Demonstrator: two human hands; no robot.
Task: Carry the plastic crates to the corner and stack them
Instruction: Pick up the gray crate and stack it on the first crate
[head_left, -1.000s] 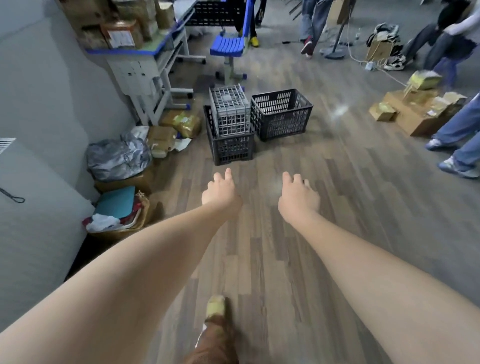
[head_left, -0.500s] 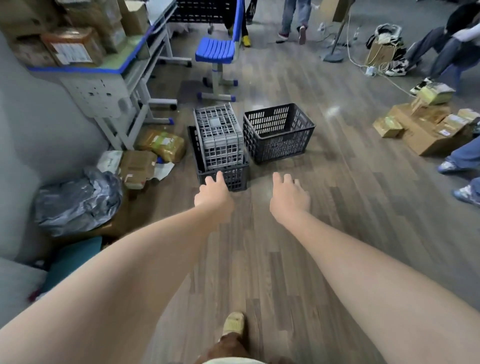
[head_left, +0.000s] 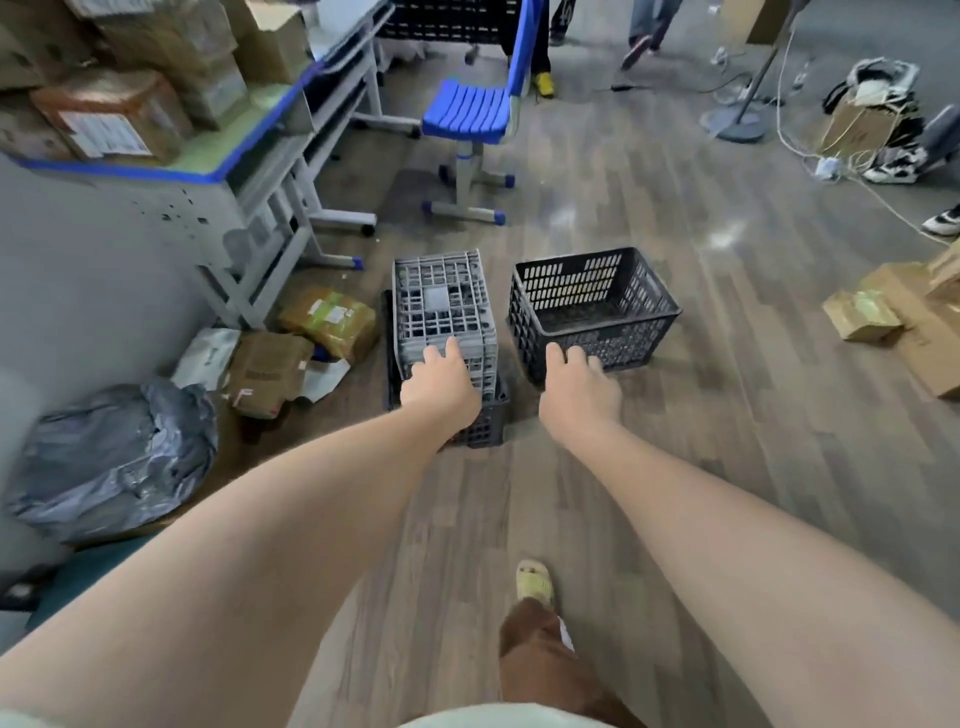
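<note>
You have closed in on the crates since a moment ago: both hands, then short of them over bare floor (head_left: 727, 415), now reach their near edges.

Your left hand (head_left: 441, 387) lies over the near end of the light grey crate (head_left: 441, 301), which sits upturned on a dark crate (head_left: 491, 428). Your right hand (head_left: 579, 389) is at the near wall of the open black crate (head_left: 623, 343), which stands on the floor just beside that pair. The fingers (head_left: 556, 356) of both hands are spread and straight and grip nothing; I cannot tell whether they touch plastic yet.

Your hands are split across two crates, so settle on one. The black crate looks the easier lift. Take it by two opposite rims, hook your fingers through the slots and keep it level. The grey crate sits askew on its base and may slide if you pull it from one end.

On your left, the worktop (head_left: 234, 150) piled with boxes hems in the stack. A grey bag (head_left: 114, 457) lies below it. The blue chair (head_left: 465, 111) stands beyond the crates, and cardboard boxes (head_left: 862, 314) lie well apart on the right. Parcels (head_left: 330, 322) lie just beside the dark crate, so watch your slippered foot (head_left: 535, 582) there.
</note>
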